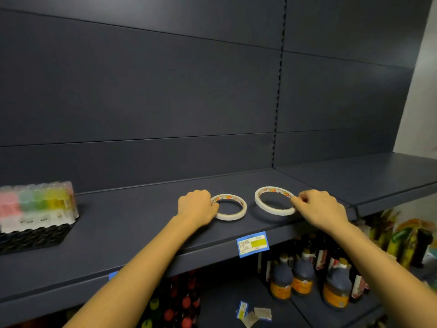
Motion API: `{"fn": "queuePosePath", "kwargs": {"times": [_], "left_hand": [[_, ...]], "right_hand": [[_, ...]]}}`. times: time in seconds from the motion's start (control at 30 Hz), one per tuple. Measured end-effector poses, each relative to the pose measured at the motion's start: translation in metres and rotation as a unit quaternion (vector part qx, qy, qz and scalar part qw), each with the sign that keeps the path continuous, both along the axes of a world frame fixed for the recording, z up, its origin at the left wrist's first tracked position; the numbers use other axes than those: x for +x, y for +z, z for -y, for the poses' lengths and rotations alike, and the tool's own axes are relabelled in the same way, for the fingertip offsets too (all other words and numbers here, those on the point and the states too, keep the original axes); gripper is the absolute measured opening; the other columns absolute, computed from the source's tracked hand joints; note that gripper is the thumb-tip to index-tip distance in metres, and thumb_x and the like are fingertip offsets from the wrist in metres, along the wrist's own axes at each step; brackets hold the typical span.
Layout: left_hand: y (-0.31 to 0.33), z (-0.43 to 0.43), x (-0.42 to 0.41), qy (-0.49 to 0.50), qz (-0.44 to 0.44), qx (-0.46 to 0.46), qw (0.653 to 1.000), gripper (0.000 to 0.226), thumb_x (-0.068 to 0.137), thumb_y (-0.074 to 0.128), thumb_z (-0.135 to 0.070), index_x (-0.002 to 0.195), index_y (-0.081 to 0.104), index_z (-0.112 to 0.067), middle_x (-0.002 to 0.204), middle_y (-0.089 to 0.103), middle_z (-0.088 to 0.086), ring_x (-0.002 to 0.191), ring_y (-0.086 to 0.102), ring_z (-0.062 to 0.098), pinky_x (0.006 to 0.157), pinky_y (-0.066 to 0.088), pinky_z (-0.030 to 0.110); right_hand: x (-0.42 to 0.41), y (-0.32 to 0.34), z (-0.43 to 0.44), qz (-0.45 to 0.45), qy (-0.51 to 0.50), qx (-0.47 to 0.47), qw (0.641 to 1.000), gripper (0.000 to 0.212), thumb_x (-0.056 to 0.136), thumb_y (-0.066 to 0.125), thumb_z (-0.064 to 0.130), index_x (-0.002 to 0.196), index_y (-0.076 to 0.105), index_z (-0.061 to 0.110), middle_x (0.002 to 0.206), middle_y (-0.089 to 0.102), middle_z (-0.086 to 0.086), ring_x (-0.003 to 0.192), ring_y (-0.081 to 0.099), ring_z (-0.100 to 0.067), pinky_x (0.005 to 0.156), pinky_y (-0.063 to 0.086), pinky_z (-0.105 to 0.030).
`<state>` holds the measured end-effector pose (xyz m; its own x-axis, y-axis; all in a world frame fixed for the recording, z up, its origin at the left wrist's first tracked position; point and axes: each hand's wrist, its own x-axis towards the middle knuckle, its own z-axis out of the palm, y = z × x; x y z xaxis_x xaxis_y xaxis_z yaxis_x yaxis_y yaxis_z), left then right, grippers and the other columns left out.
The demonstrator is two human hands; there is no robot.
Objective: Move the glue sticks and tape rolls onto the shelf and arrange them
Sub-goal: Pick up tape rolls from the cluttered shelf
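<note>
Two white tape rolls lie flat on the dark grey shelf [132,223]. My left hand [197,207] grips the left edge of the smaller tape roll [233,215]. My right hand [319,209] pinches the right edge of the larger tape roll [262,204]. The two rolls sit side by side, a small gap apart. At the shelf's far left stands a wrapped pack of glue sticks [37,204] with pink, green and yellow caps, on a black block.
A blue and yellow price tag [252,243] hangs on the shelf's front edge. Below, dark bottles [305,275] and several red-capped bottles [179,304] fill the lower shelf. Another shelf board [378,176] adjoins at the right. Paper tags [255,313] lie on the lower shelf.
</note>
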<state>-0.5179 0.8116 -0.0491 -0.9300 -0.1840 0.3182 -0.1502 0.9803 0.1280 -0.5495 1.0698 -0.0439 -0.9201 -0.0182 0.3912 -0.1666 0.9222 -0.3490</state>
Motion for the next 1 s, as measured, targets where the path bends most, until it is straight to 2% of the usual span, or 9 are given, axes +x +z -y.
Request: {"fn": "queuePosePath", "kwargs": {"times": [0.17,0.3,0.47,0.53,0.6,0.67,0.77,0.87,1.0], "left_hand": [[-0.005,-0.015,-0.010,0.043,0.029,-0.025,0.998,0.031,0.095,0.040,-0.037,0.076,0.049,-0.014,0.074,0.051,0.001,0.071,0.050,0.021,0.065,0.037,0.029],[-0.002,-0.016,0.001,0.082,0.000,-0.039,0.996,0.040,0.097,0.035,-0.043,0.075,0.050,-0.013,0.072,0.053,0.003,0.070,0.054,0.023,0.064,0.039,0.029],[0.003,0.003,0.034,0.116,-0.058,-0.051,0.990,0.032,0.096,0.037,-0.035,0.099,0.056,-0.009,0.100,0.065,0.011,0.092,0.060,0.031,0.072,0.042,0.032],[0.005,0.013,0.053,0.117,-0.064,-0.057,0.989,0.029,0.096,0.039,-0.034,0.103,0.054,-0.010,0.103,0.065,0.008,0.094,0.059,0.030,0.071,0.041,0.032],[0.007,0.025,0.076,0.127,-0.077,-0.065,0.987,0.027,0.095,0.041,-0.033,0.104,0.054,-0.011,0.105,0.065,0.005,0.097,0.058,0.027,0.073,0.042,0.033],[0.008,0.038,0.103,0.150,-0.095,-0.077,0.981,0.026,0.094,0.043,-0.032,0.104,0.055,-0.012,0.105,0.065,0.003,0.101,0.057,0.026,0.075,0.042,0.034],[0.009,0.059,0.147,0.208,-0.112,-0.082,0.968,0.025,0.092,0.045,-0.033,0.104,0.056,-0.014,0.107,0.064,0.003,0.102,0.057,0.026,0.078,0.043,0.035],[0.008,0.077,0.187,0.262,-0.103,-0.081,0.956,0.024,0.091,0.047,-0.033,0.103,0.056,-0.014,0.109,0.064,0.006,0.101,0.057,0.029,0.078,0.043,0.035],[0.009,0.107,0.247,0.319,-0.078,-0.088,0.940,0.025,0.091,0.046,-0.034,0.105,0.056,-0.016,0.110,0.064,0.004,0.103,0.057,0.027,0.078,0.044,0.035]], "right_hand": [[-0.034,0.003,0.001,0.024,0.038,0.034,0.998,0.040,0.094,0.042,0.046,0.068,0.054,0.018,0.072,0.054,0.000,0.072,0.049,-0.025,0.059,0.033,-0.029],[-0.056,0.001,0.007,0.051,0.068,0.079,0.993,0.040,0.095,0.039,0.048,0.077,0.057,0.018,0.088,0.060,-0.004,0.077,0.052,-0.025,0.062,0.036,-0.028],[-0.068,-0.001,0.016,0.035,0.065,0.160,0.984,0.052,0.095,0.032,0.056,0.113,0.055,0.013,0.113,0.061,-0.010,0.102,0.058,-0.030,0.070,0.036,-0.031],[-0.066,0.007,0.027,-0.005,0.084,0.137,0.987,0.054,0.095,0.034,0.055,0.122,0.046,0.010,0.116,0.061,-0.012,0.106,0.057,-0.033,0.070,0.035,-0.033],[-0.057,0.019,0.046,-0.026,0.165,0.066,0.984,0.043,0.095,0.039,0.051,0.114,0.047,0.013,0.112,0.062,-0.013,0.103,0.056,-0.034,0.069,0.036,-0.033],[-0.042,0.030,0.075,-0.029,0.267,0.026,0.963,0.033,0.093,0.045,0.047,0.108,0.048,0.018,0.111,0.061,-0.010,0.101,0.056,-0.034,0.071,0.039,-0.034],[-0.005,0.037,0.126,-0.031,0.394,0.032,0.918,0.026,0.091,0.050,0.045,0.108,0.053,0.025,0.107,0.063,-0.002,0.103,0.057,-0.031,0.082,0.044,-0.037],[0.033,0.031,0.172,-0.038,0.485,0.040,0.873,0.022,0.090,0.052,0.043,0.107,0.055,0.030,0.094,0.061,0.010,0.101,0.058,-0.023,0.082,0.042,-0.032],[0.082,0.024,0.227,-0.053,0.565,0.053,0.822,0.026,0.090,0.052,0.043,0.113,0.054,0.031,0.108,0.060,0.011,0.104,0.057,-0.017,0.078,0.038,-0.028]]}}
